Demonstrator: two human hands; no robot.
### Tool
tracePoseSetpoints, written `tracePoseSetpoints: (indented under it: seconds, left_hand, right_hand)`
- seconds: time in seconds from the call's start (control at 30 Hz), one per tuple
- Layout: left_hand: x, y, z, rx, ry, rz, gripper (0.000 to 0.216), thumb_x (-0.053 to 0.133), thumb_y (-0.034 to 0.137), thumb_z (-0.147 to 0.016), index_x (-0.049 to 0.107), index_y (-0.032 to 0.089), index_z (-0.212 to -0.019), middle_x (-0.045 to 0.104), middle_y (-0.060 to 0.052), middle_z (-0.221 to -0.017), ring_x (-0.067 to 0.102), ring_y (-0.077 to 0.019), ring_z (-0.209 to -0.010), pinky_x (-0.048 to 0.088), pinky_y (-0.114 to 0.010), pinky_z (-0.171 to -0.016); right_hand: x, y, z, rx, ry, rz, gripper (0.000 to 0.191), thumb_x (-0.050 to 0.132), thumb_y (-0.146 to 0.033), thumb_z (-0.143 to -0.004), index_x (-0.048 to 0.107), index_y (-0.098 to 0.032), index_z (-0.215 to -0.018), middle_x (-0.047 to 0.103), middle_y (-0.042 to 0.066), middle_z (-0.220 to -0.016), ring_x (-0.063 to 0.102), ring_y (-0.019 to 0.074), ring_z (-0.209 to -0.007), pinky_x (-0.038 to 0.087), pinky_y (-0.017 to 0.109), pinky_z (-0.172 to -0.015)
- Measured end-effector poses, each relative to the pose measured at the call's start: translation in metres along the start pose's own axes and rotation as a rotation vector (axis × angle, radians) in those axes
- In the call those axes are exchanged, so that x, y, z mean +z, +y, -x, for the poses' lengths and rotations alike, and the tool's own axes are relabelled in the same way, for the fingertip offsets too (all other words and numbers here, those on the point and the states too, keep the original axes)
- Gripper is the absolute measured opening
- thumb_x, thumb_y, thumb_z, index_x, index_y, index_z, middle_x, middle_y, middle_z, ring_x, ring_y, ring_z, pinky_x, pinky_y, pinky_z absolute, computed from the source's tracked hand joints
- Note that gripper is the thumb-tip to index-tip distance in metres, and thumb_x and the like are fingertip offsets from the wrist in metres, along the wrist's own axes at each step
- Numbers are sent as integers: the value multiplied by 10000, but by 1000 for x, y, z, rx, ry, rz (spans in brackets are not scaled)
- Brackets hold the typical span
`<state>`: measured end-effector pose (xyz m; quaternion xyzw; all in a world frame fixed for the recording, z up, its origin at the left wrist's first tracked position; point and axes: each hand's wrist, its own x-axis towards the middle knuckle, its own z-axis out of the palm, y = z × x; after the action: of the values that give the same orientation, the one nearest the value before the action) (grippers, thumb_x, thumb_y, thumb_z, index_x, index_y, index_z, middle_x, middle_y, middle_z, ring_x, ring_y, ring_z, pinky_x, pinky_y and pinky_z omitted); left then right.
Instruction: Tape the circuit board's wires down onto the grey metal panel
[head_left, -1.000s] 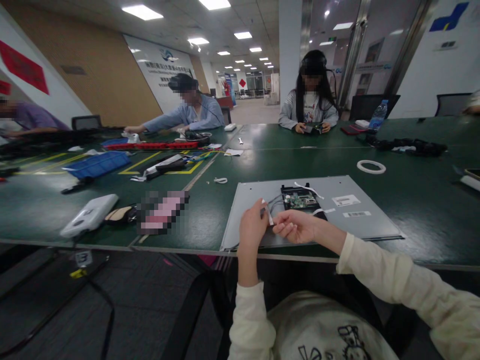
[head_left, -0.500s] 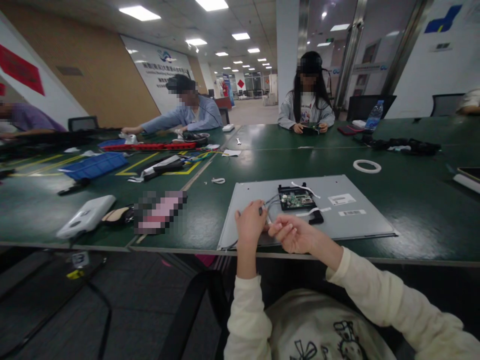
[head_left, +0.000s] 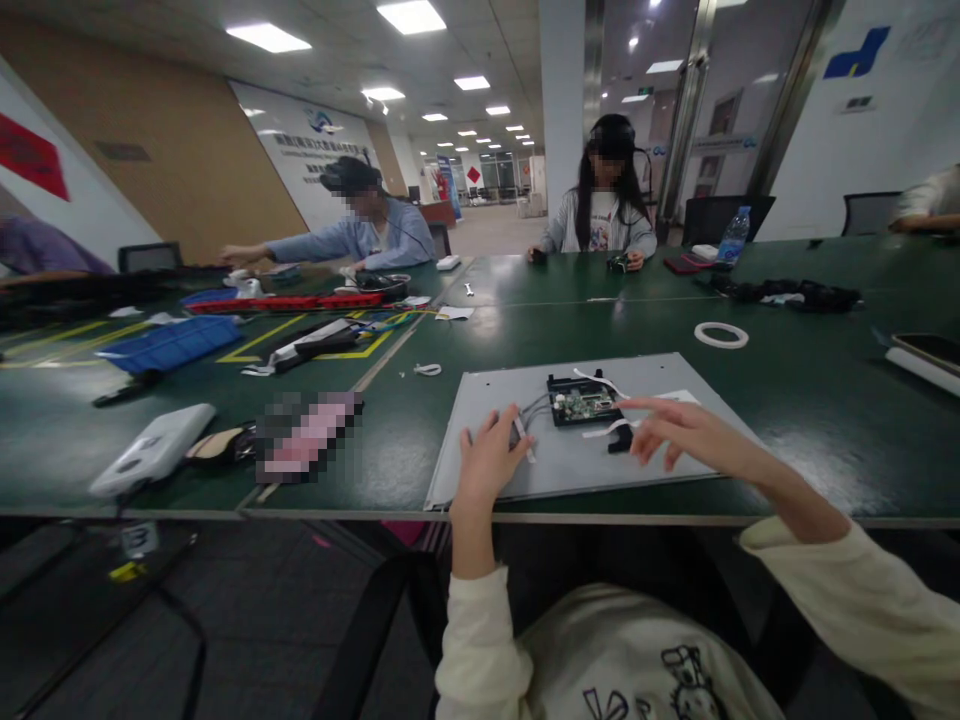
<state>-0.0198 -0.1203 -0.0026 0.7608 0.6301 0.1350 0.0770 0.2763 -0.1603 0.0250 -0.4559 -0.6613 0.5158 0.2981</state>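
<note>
A flat grey panel [head_left: 510,384] lies on the table before me. On it sits a green circuit board [head_left: 581,404] in a black holder, with grey cables [head_left: 535,404] running left from it. My left hand [head_left: 484,458] is closed around the cables' left end, where a white tape strip [head_left: 526,440] shows beside the thumb. Over the panel's right part, my right hand [head_left: 679,438] is open, index finger stretched toward the board and nothing visible in it. Below the board lies another white strip [head_left: 596,432], and one more strip [head_left: 600,380] crosses its upper edge.
A tape roll [head_left: 721,335] lies beyond the panel to the right. Left of it are a pink object [head_left: 319,432], a white device [head_left: 154,450] and a blue tray [head_left: 169,342]. Two people [head_left: 600,225] [head_left: 375,225] sit across the table; a bottle [head_left: 733,238] stands at far right.
My right hand has moved right and up, away from my left hand, and its fingers have opened. A white strip now shows across the cables at my left hand.
</note>
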Motion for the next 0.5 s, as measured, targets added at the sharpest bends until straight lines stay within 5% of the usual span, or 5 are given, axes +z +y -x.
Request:
tracePoseSetpoints:
  seconds: [0.07,0.17,0.27,0.37,0.5]
  left_hand:
    - [2,-2,0,18,11,-4,491,471,376,-921,373,280,-1392,475,-103,-1430,311,-271,-1400,186,-633,-1086]
    - [4,-3,-1,37,32,-4,526,460,397,-921,350,256,-1415,457,-115,-1443,302,-273,-1403,168,-622,-1097]
    - [4,-4,-1,36,52,2,562,458,404,-919,327,215,-1431,436,-135,-1455,298,-268,-1404,157,-604,-1108]
    - [3,-3,0,28,54,18,571,457,398,-919,313,203,-1436,421,-144,-1463,308,-258,-1400,151,-587,-1116]
    - [2,-2,4,37,98,39,578,460,389,-920,302,191,-1440,428,-160,-1454,342,-252,-1379,168,-565,-1117]
  right_hand:
    - [-54,19,-11,-110,257,440,468,497,-321,-862,539,-212,-1316,663,95,-1087,639,204,-965,525,317,-793]
    - [-142,63,-39,-162,431,873,369,492,-214,-810,655,-170,-1137,612,106,-1217,565,240,-1127,435,379,-988]
    - [-211,106,-66,209,532,1034,305,457,-137,-770,723,-125,-918,673,127,-1043,599,249,-1054,436,361,-967]
    - [-244,135,-86,349,545,1014,310,454,-149,-770,727,-101,-907,690,143,-927,640,260,-923,485,368,-864]
    - [-246,153,-107,312,627,932,444,448,-184,-810,610,-28,-1193,581,220,-1236,548,291,-1152,417,367,-979]
